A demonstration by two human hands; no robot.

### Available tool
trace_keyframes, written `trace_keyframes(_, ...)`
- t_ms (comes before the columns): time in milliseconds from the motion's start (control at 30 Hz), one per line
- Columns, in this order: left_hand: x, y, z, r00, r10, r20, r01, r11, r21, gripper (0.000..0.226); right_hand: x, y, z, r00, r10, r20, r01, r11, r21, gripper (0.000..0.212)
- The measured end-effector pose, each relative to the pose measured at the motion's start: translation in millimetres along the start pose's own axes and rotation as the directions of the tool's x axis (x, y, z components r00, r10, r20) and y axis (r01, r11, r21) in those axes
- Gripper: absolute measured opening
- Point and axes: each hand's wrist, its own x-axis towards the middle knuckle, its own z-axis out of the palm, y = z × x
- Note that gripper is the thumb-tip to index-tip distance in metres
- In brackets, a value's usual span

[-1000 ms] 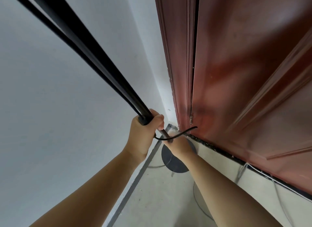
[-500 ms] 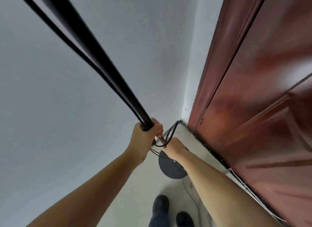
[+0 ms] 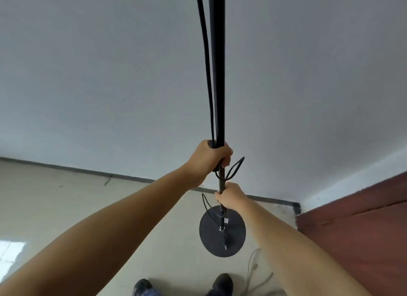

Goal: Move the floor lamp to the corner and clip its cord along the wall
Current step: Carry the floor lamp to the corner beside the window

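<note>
The floor lamp has a black pole (image 3: 217, 75) and a round dark base (image 3: 222, 231) on the pale floor, a little left of the room corner (image 3: 296, 206). My left hand (image 3: 209, 161) is closed around the pole's thicker upper section. My right hand (image 3: 231, 196) grips the thin lower rod just below it. The black cord (image 3: 206, 59) runs down beside the pole, and loops of it (image 3: 234, 169) stick out between my hands and hang over the base. The lamp's top is out of frame.
A white wall (image 3: 110, 86) with a dark skirting strip (image 3: 88, 171) stands ahead. A reddish-brown door (image 3: 356, 229) is on the right. A thin grey wire (image 3: 253, 271) lies on the floor by the door. My shoes (image 3: 221, 284) are at the bottom edge.
The view has swung left, away from the door, so the pole now looks upright and the whole base shows. Both hands have kept their hold on the pole.
</note>
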Motion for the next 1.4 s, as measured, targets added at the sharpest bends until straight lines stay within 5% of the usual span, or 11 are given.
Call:
trace_keyframes(200, -94, -7, -165, 0.964, 0.014, -0.265, -0.047, 0.992, -0.117, 0.031, -17, -126, 126, 0.981, -0.102, 0.167, 0.134, 0.972, -0.192, 0.005)
trace_keyframes(500, -252, -32, -411, 0.824, 0.005, -0.566, -0.184, 0.948, -0.258, 0.032, -59, -310, 347, 0.909, -0.185, 0.373, 0.336, 0.856, -0.393, 0.009)
trace_keyframes(833, -358, -29, -642, 0.577, -0.063, -0.814, -0.277, 0.923, -0.268, 0.035, -61, -505, 553, 0.715, -0.262, 0.648, 0.641, 0.616, -0.458, 0.015)
trace_keyframes(1133, -403, -11, -872, 0.239, -0.146, -0.960, -0.331, 0.917, -0.222, 0.033, -27, -714, 739, 0.504, -0.206, 0.838, 0.845, 0.315, -0.431, 0.024)
trace_keyframes(1400, -458, -24, -1082, 0.130, -0.065, -0.989, -0.369, 0.923, -0.109, 0.024, -12, -882, 910, 0.430, -0.195, 0.881, 0.902, 0.142, -0.409, 0.027)
